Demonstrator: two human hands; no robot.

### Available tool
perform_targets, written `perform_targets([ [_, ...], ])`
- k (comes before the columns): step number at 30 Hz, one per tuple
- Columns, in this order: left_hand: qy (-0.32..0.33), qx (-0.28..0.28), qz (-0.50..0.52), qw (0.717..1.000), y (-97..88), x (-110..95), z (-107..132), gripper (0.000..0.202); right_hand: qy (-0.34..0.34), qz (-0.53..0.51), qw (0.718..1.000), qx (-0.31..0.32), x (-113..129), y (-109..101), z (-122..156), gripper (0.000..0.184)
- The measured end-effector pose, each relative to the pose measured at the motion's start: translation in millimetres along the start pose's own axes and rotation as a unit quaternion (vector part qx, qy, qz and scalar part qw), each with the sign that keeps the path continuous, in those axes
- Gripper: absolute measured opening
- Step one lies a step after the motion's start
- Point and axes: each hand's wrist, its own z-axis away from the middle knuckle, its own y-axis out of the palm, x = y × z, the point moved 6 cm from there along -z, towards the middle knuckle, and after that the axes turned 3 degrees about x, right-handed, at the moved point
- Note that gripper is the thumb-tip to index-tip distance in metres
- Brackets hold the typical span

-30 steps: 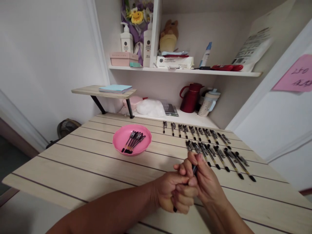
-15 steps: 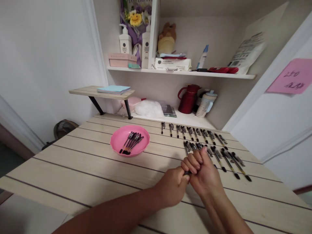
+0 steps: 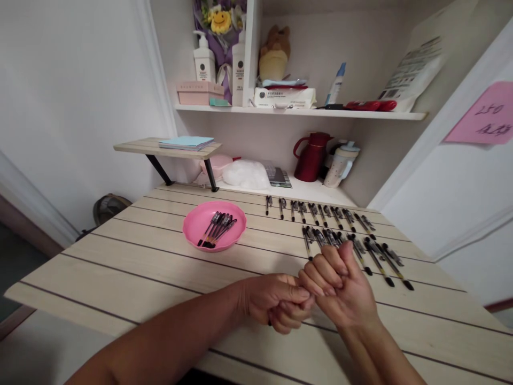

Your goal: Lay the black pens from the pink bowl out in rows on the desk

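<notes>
My left hand (image 3: pixel 274 302) is a closed fist over the near part of the wooden table (image 3: pixel 132 272), with a dark pen tip poking out under it. My right hand (image 3: pixel 340 286) is curled shut and pressed against the left one; both seem to grip the same black pen, mostly hidden inside the fingers. Just beyond my hands lie two rows of black pens (image 3: pixel 348 240) side by side on the table. A pink bowl (image 3: pixel 193 231) to the left holds several more pens (image 3: pixel 216 229).
A small raised shelf (image 3: pixel 150 147) with a blue notebook stands at the table's back left. Behind the table sit a red jug (image 3: pixel 313 158) and a cup. A wall shelf (image 3: pixel 300 113) above carries bottles, boxes and a plush toy. A pink note (image 3: pixel 481 115) hangs at the right.
Both hands stay clasped on the pen and have shifted slightly. The left fist has turned and dropped lower. The view has tilted a little.
</notes>
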Motion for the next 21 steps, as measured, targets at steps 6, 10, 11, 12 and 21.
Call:
perform_targets([
  [6, 0.153, -0.191, -0.150, 0.958, -25.2, -8.1, -11.5, 0.020, -0.054, 0.138, 0.977, -0.153, 9.0, -25.1, -8.9, 0.032],
  [10, 0.182, -0.350, -0.299, 0.869, -35.4, -11.2, -7.2, 0.017, -0.081, 0.167, 0.963, -0.194, 6.9, -33.8, -9.7, 0.023],
  [11, 0.198, -0.377, -0.335, 0.840, -33.4, -13.7, -4.5, 0.016, -0.094, 0.160, 0.963, -0.196, 7.3, -34.5, -9.5, 0.023],
  [12, 0.218, -0.394, -0.367, 0.814, -29.6, -16.6, -2.0, 0.015, -0.101, 0.148, 0.964, -0.197, 7.6, -34.9, -9.1, 0.023],
  [21, 0.067, -0.095, -0.020, 0.993, -6.0, 3.7, -12.7, 0.024, 0.004, 0.033, 0.993, -0.112, 7.2, -16.4, -4.3, 0.030],
])
